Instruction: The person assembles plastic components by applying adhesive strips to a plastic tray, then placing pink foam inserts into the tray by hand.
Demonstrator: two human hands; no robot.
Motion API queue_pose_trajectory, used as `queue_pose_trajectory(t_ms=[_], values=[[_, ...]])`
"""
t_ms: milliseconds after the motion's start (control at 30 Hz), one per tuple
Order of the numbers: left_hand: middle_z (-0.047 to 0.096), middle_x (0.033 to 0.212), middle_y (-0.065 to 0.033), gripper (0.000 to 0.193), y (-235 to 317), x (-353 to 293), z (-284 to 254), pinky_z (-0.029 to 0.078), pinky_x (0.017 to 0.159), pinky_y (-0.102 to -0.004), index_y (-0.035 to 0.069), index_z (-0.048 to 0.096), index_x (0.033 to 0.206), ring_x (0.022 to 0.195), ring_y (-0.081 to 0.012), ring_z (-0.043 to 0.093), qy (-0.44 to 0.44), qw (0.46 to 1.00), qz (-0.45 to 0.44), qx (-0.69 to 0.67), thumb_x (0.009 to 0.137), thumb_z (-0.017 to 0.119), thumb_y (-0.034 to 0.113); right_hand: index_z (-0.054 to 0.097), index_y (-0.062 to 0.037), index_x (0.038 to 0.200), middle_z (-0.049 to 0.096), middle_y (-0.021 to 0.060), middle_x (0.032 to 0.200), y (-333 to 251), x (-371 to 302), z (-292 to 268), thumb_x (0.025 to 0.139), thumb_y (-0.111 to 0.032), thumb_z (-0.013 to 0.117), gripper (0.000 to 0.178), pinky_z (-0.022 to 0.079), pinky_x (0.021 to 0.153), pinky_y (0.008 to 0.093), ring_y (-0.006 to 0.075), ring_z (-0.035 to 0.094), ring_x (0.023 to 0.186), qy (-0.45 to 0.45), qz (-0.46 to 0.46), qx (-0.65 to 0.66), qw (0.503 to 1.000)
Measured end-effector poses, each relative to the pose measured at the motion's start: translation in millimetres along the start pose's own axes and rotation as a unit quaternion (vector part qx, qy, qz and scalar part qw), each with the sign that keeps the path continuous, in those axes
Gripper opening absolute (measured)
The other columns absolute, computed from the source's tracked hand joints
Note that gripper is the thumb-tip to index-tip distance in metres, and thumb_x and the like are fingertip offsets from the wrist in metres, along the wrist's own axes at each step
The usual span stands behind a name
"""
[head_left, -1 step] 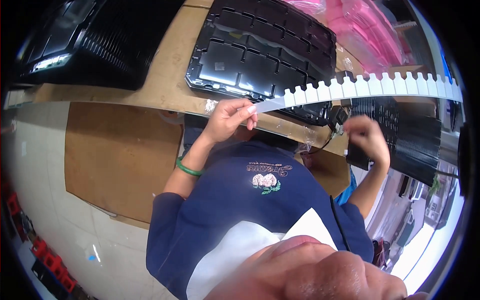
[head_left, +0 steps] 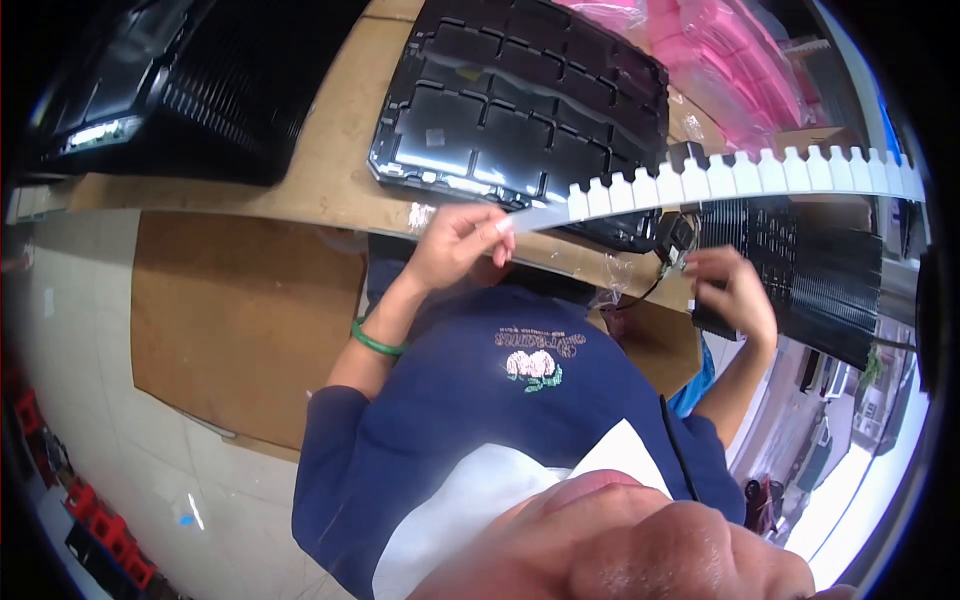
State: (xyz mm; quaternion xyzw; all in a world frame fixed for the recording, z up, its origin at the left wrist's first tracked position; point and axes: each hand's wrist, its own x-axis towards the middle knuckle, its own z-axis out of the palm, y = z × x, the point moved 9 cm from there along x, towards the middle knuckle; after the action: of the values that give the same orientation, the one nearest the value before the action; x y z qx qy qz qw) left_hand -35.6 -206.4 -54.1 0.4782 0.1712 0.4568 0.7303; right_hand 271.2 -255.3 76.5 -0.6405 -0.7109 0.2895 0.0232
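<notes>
My left hand [head_left: 462, 245] pinches the clear end of a long strip of white bottle-shaped stickers [head_left: 735, 180]. The strip runs off to the right in a shallow arc above the bench edge. My right hand [head_left: 735, 292] is below the strip, fingers bent and apart, with nothing visible in it. Its fingertips are close to a small black device [head_left: 677, 235] with a cable at the bench edge; I cannot tell whether they touch. Behind the strip lies a glossy black moulded plastic tray [head_left: 470, 135], with a small pale square on it.
A black stack of trays [head_left: 215, 95] stands at the left of the brown bench [head_left: 330, 165]. Pink wrapped trays [head_left: 725, 65] are at the back right, and ribbed black trays [head_left: 800, 270] sit beyond my right hand. A brown board [head_left: 245, 320] is at lower left.
My right hand has shifted slightly down and its fingers have spread a little. The sticker strip has moved slightly; my left hand keeps its pinch.
</notes>
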Motion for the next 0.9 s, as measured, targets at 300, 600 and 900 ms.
queue_pose_trajectory(t_ms=[300, 600, 900], values=[[0.065, 0.074, -0.0036, 0.026, -40, -8, 50, 0.047, 0.062, -0.0225, -0.002, 0.067, 0.085, 0.067, -0.0076, 0.060, -0.096, 0.976, -0.123, 0.153, 0.099, 0.055, 0.017, 0.067, 0.0043, 0.102, 0.069, 0.0116, 0.100, -66, 39, 101, 0.087, 0.001, 0.063, 0.015, 0.054, 0.081, 0.0307, 0.0182, 0.065, 0.093, 0.046, -0.066, 0.576, 0.814], [0.064, 0.071, -0.0035, 0.027, -29, -2, 41, 0.047, 0.062, -0.0231, 0.000, 0.066, 0.081, 0.064, -0.0082, 0.058, -0.030, 0.989, -0.080, 0.124, 0.100, 0.054, 0.015, 0.069, 0.0006, 0.096, 0.069, 0.0062, 0.087, -21, 49, 86, 0.084, -0.001, 0.071, 0.012, 0.051, 0.072, 0.0257, 0.0125, 0.064, 0.077, 0.104, -0.068, 0.562, 0.817], [0.062, 0.069, -0.0023, 0.025, -28, 8, 39, 0.047, 0.059, -0.0235, -0.001, 0.066, 0.082, 0.063, -0.0082, 0.059, -0.034, 0.978, -0.065, 0.195, 0.099, 0.054, 0.013, 0.071, -0.0028, 0.098, 0.069, 0.0003, 0.087, 61, 171, -61, 0.088, -0.021, 0.071, 0.021, 0.047, 0.074, 0.0240, 0.0077, 0.060, 0.080, 0.265, -0.062, 0.197, 0.942]])
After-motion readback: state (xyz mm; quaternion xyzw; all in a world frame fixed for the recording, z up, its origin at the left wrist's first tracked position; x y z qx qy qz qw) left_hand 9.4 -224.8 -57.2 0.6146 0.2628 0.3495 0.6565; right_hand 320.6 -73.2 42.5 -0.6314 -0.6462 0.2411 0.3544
